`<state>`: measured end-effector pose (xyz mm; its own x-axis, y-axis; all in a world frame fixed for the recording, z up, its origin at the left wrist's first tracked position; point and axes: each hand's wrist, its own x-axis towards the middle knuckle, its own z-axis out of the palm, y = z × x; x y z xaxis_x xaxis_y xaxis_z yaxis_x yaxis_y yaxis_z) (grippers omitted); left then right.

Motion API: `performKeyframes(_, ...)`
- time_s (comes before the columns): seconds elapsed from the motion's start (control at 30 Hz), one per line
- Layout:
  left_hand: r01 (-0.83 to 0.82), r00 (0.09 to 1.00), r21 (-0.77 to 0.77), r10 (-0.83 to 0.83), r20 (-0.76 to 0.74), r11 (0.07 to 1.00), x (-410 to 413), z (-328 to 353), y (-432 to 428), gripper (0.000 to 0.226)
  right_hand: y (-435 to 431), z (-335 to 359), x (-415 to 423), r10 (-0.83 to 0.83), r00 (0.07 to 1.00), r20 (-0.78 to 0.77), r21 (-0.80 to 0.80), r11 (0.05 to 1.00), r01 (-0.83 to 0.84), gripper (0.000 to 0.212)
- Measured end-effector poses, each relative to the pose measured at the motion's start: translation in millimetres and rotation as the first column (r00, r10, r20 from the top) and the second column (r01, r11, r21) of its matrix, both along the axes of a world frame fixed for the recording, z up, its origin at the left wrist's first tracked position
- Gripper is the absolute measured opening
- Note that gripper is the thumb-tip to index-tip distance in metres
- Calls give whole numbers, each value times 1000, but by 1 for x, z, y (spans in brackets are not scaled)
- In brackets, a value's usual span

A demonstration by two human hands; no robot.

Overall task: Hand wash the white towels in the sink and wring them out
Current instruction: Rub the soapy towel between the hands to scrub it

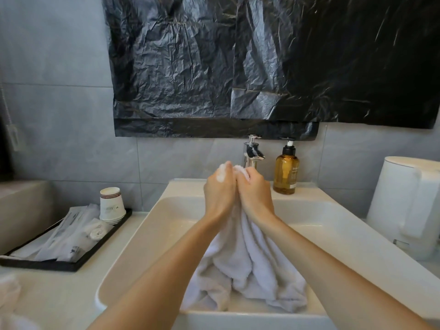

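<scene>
While both fists meet above the middle of the sink, the white towel hangs from them, and its lower folds lie bunched on the basin floor toward 6 o'clock. The left hand and right hand are pressed knuckle to knuckle, each with its fingers curled tight round the towel's gathered top. A tuft of cloth shows above the right hand, and foam sits on the left hand's knuckles.

Open basin lies on either side of the arms, at 9 and 3 o'clock, out to the raised white rim. At 12 o'clock the chrome faucet stands close behind the hands. An amber pump bottle stands on the sink's back ledge at 1 o'clock. A white appliance with a handle stands off the rim at 3 o'clock. At 9 o'clock a black tray holds stacked paper cups and wrapped sachets.

A pale counter runs round the sink. Grey tiles back it, and crinkled black plastic sheeting covers the wall above.
</scene>
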<state>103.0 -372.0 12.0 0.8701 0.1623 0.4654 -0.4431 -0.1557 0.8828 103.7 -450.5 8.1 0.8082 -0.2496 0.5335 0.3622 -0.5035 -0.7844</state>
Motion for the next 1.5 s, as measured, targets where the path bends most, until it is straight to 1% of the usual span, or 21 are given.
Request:
performKeyframes(0.07, -124, 991, 1, 124, -42, 992, 10, 2, 13, 39, 13, -6, -13, 83, 995, 61, -81, 994, -78, 29)
performKeyframes(0.13, -132, 989, -51, 128, -75, 990, 18, 1, 21, 37, 25, -3, -15, 71, 995, 69, -81, 995, -65, 30)
performKeyframes(0.23, -17, 997, -113, 8, -76, 993, 9, 1, 8, 40, 22, 12, -2, -57, 998, 8, 187, 981, 55, 31)
performKeyframes(0.27, -1, 998, -83, -4, -63, 997, 6, 1, 5, 40, 18, 11, -4, -73, 997, 10, 226, 972, 69, 32)
performKeyframes(0.33, -24, 999, 2, 24, -45, 1000, 9, 0, 6, 37, 17, 7, -15, 3, 999, 36, 177, 984, -10, 38)
performKeyframes(0.4, -50, 996, 11, 51, -69, 999, 17, -3, 16, 33, 21, 3, -24, 119, 993, 19, 119, 986, -120, 47)
performKeyframes(0.43, -64, 996, 7, 64, -67, 998, 20, -3, 20, 33, 22, 4, -22, 136, 991, 0, 108, 985, -135, 49)
performKeyframes(0.5, -118, 991, 46, 121, -65, 992, 17, -2, 26, 33, 20, 13, -15, 98, 995, -28, 128, 987, -94, 48)
performKeyframes(0.57, -154, 985, 90, 160, -63, 984, 17, 0, 31, 33, 12, 20, -13, 33, 999, 18, 175, 984, -36, 46)
performKeyframes(0.63, -186, 976, 45, 190, -109, 982, 20, 3, 37, 35, 2, 23, -15, -2, 997, 72, 210, 978, -13, 42)
performKeyframes(0.73, -190, 977, -131, 175, -120, 973, 23, 5, 39, 29, -9, 24, -15, -26, 996, 88, 212, 977, 6, 35)
performKeyframes(0.8, -189, 980, -224, 171, -97, 956, 19, 8, 37, 18, -9, 24, -13, -11, 996, 84, 198, 980, -5, 25)
performKeyframes(0.87, -153, 988, -244, 141, -63, 958, 18, 9, 36, 21, -5, 22, -14, 36, 996, 87, 149, 988, -48, 13)
performKeyframes(0.97, -119, 992, -121, 114, -47, 985, 18, 8, 32, 39, 8, 9, -18, 84, 990, 114, -34, 996, -81, 9)
performKeyframes(1.07, -68, 997, -44, 66, -44, 997, 10, 7, 22, 40, 19, -2, -18, 83, 975, 206, -151, 987, -52, 8)
performKeyframes(1.1, -56, 998, -43, 55, -26, 997, 8, 7, 19, 40, 19, -1, -15, 49, 975, 216, -142, 990, -18, 8)
performKeyframes(1.17, -53, 999, -40, 53, 1, 998, 1, 9, 12, 42, 12, 6, -10, -41, 984, 175, -43, 998, 49, 9)
performKeyframes(1.23, -55, 998, -15, 55, 19, 998, 0, 9, 9, 43, 6, 6, -10, -59, 988, 144, 47, 997, 53, 10)
performKeyframes(1.33, -134, 990, -3, 134, -39, 991, 7, 10, 18, 44, 17, -3, -23, 68, 978, 197, -107, 993, -48, 13)
performKeyframes(1.4, -163, 983, -44, 158, -98, 986, 14, 9, 25, 44, 25, -7, -23, 133, 979, 157, -172, 980, -105, 18)
performKeyframes(1.5, -107, 990, -61, 101, -97, 992, 10, 7, 17, 43, 14, 3, -3, 4, 999, 33, -68, 998, -1, 24)
